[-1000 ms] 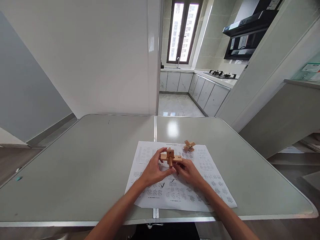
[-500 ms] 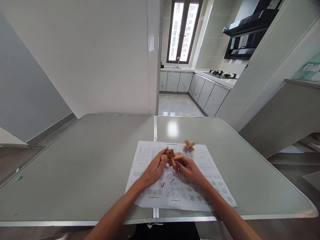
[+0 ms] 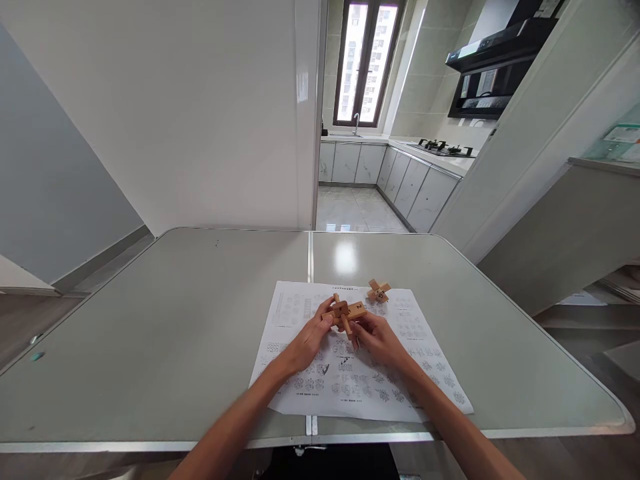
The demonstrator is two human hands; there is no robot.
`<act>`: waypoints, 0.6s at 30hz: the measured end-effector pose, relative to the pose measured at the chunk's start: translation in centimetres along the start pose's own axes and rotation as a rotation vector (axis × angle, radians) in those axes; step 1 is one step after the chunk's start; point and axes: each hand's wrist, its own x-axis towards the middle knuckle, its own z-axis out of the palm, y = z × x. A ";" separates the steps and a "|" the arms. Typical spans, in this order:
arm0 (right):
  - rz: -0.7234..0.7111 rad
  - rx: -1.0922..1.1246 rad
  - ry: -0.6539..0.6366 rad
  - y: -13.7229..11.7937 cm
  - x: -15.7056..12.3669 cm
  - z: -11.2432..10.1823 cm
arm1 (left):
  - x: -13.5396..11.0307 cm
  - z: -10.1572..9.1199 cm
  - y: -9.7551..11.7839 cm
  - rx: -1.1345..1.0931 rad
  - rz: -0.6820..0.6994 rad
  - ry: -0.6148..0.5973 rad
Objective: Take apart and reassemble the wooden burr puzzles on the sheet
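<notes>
Above a printed paper sheet (image 3: pixel 345 390), both hands hold one wooden interlocking puzzle (image 3: pixel 342 310) made of crossed bars. My left hand (image 3: pixel 311 337) has its fingers closed on the puzzle's left bar. On the other side, my right hand (image 3: pixel 376 337) grips the bar end marked with a 2, its fingers partly beneath. One bar slants down between the hands toward me. Some fingertips are hidden behind the wood. A second wooden puzzle (image 3: pixel 379 291), smaller and also of crossed pieces, lies at the sheet's far right edge with a number facing me.
The sheet carries rows of small diagrams and lies across the seam of a grey folding table (image 3: pixel 150 333). A small green object (image 3: pixel 37 357) is at the table's left edge. Beyond the table, a doorway opens onto a kitchen with a gas stove (image 3: pixel 445 148).
The puzzle has tipped slightly in my hands, so its upper block shows less of its front face. Both hands stay in nearly the same place.
</notes>
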 end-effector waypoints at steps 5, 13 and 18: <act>0.015 0.027 0.001 0.4 0.0 -0.1 | 0.0 0.1 0.1 -0.042 -0.018 0.023; 0.041 0.015 0.000 0.3 -0.1 0.1 | 0.0 0.2 0.0 0.036 0.084 0.063; 0.052 0.080 -0.026 -0.4 0.0 0.1 | 0.0 0.3 0.3 0.047 0.087 0.077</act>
